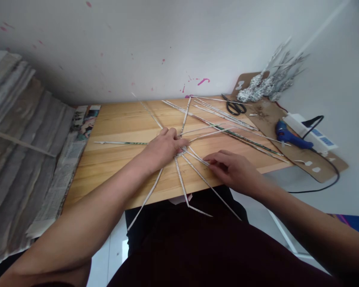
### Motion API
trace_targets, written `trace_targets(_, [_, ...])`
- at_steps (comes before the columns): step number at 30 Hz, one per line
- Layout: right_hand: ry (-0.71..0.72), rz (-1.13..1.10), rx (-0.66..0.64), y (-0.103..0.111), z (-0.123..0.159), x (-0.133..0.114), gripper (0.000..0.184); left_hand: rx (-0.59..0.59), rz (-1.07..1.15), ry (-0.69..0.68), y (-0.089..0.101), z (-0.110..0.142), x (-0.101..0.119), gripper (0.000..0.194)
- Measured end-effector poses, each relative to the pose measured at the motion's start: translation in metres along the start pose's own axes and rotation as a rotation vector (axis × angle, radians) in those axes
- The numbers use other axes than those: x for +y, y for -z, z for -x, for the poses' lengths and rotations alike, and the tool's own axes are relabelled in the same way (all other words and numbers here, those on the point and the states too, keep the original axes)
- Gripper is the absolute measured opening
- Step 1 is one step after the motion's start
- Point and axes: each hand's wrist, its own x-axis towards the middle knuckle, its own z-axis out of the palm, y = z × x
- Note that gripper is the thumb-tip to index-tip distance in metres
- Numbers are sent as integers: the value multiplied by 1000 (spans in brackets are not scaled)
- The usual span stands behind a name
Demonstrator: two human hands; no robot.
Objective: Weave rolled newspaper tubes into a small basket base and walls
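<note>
Thin rolled paper sticks fan out like spokes from a small woven paper centre (183, 150) on the wooden table (113, 119). Over that centre rests my left hand (164, 147), fingers curled and closed on it, hiding much of the weave. To its right, my right hand (230, 169) pinches a paper stick (196, 154) that runs out from the centre. One bent spoke (181, 179) and several others hang past the table's front edge toward my lap. A spoke with green marks (122, 142) points left.
Loose paper sticks (242, 137) lie at the right. Behind them are black scissors (235, 107) and foil-like silvery bundles (257, 89). A blue glue gun (293, 137) rests on cardboard (332, 161) beside a white power strip (300, 121) with a cable. Stacked newspapers (24, 159) rise at left.
</note>
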Motion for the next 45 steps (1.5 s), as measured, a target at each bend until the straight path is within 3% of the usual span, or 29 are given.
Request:
trace_targets(9, [-27, 212, -23, -6, -9, -15, 15, -14, -18, 18, 0, 2, 1, 37])
trace_targets(17, [-174, 392, -49, -5, -26, -26, 13, -11, -22, 8, 1, 2, 4, 37])
trace_targets(27, [-97, 551, 4, 3, -33, -22, 18, -7, -17, 15, 2, 3, 6, 35])
trace_targets(32, [-50, 391, 102, -5, -38, -3, 17, 6, 10, 8, 1, 3, 5, 35])
trace_targets(38, [-68, 61, 107, -20, -51, -13, 21, -18, -17, 21, 4, 3, 8, 34])
trace_targets(45, [-129, 72, 125, -26, -65, -16, 11, -13, -30, 17, 3, 3, 7, 37])
